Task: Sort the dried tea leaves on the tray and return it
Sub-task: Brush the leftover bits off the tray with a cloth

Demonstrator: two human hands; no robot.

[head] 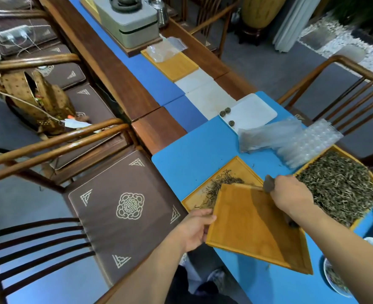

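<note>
While tipped over the small bamboo tray [236, 172] at the near edge of the blue mat [194, 154], held bamboo tray [253, 227] gripped at its left rim by the left hand [194, 229], fingers curled under. Right hand [290, 196] clenched round a dark brush [268, 183], bristles at the far rim, sweeping toward the dried tea leaves [220, 185] heaped just below. Risk from here, by the look of it: too steep a tilt or a hard flick, and wiry strands skip the low rim onto the mat. Loose specks already scattered there. Big tray of leaves [339, 189] at the right edge, piled thick, curly and grey-green. Smooth honey-coloured wood, square shallow walls; crinkled clear plastic bags [290, 139] behind; white dish [253, 113] with three small rolled balls farther along
</note>
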